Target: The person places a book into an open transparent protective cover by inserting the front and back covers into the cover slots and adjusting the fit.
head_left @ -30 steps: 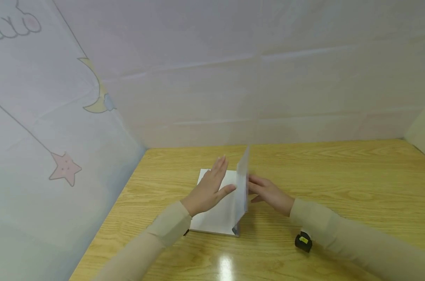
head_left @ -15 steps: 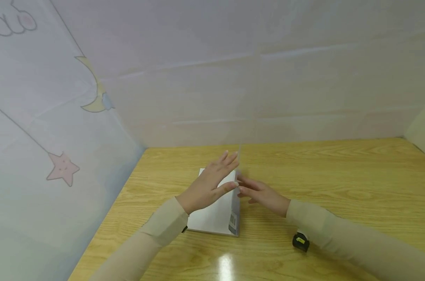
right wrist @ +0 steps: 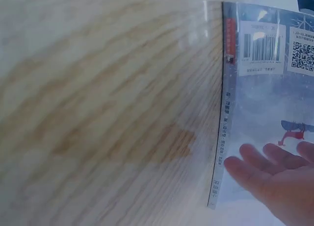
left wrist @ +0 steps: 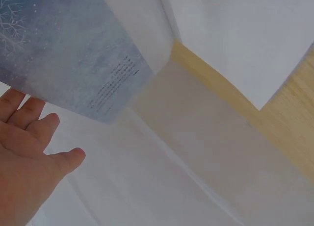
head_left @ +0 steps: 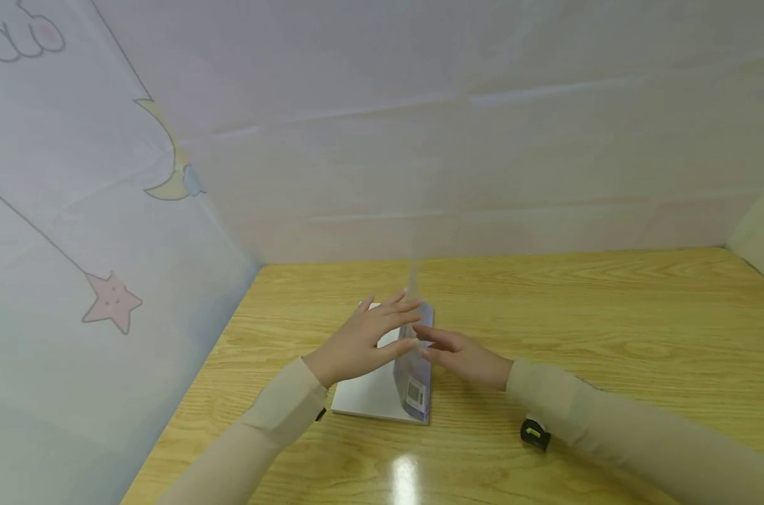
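Note:
A book with white pages lies on the wooden table. Its blue, snowy cover, printed with a barcode, stands raised along the right side and leans left over the page. My left hand is above the page with fingers spread; in the left wrist view the fingertips of my left hand meet the cover's edge. My right hand is at the cover's outer face. In the right wrist view my right hand has its fingers loosely extended against the cover, below the barcode and QR code.
Bare wooden table stretches out to the right of the book. Pale fabric walls stand behind and at the left. A small black device with a yellow label is by the right cuff.
The cover has swung from leaning right, through upright, to leaning left, bringing its barcode into view. Both hands have shifted left; the left hand's fingers have spread.

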The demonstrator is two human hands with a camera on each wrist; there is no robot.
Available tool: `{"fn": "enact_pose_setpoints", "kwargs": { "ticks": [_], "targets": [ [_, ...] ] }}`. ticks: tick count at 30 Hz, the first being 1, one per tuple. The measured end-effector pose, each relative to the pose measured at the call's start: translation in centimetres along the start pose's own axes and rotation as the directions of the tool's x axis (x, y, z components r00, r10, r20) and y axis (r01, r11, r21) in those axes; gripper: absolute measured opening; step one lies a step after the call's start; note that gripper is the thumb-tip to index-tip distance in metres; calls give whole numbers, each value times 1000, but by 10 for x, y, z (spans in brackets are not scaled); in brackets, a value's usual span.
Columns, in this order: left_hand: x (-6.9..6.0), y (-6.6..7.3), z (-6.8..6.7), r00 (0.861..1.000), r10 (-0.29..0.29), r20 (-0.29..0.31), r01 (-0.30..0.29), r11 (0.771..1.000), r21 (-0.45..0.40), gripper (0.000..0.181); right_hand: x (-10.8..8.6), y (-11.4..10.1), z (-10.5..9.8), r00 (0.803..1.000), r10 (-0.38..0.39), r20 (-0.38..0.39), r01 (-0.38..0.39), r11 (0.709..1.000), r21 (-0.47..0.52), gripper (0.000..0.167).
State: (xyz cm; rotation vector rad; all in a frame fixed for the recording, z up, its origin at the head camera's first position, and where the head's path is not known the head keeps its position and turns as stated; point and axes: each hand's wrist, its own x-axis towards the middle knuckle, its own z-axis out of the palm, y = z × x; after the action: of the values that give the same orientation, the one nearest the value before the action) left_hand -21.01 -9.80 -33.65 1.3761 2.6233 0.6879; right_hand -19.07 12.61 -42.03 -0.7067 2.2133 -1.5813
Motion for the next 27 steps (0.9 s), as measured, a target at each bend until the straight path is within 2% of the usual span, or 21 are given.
{"fn": "enact_pose_setpoints", "kwargs": {
  "ticks": [5, 9, 14, 20, 27],
  "targets": [
    [-8, -6, -1, 999, -34, 5, 34, 999, 5, 47, 3, 3, 3, 998, 63, -20, -64, 992, -108, 63],
    [-16, -12, -5, 999, -46, 9, 46, 999, 15, 43, 6, 4, 6, 997, 79, 11, -76, 978, -192, 65],
    [-27, -21, -6, 993, -114, 36, 113, 993, 37, 41, 8, 5, 10, 994, 101, 39, -87, 960, -267, 66],
    [-37, -31, 1, 968, -233, 92, 230, 972, 45, 44, 10, 9, 11, 997, 62, 52, -40, 935, -353, 64],
    [-43, -47, 17, 939, -331, 91, 326, 943, 67, 47, 8, 2, 13, 992, 109, 62, -76, 920, -385, 62]
  ]
}}
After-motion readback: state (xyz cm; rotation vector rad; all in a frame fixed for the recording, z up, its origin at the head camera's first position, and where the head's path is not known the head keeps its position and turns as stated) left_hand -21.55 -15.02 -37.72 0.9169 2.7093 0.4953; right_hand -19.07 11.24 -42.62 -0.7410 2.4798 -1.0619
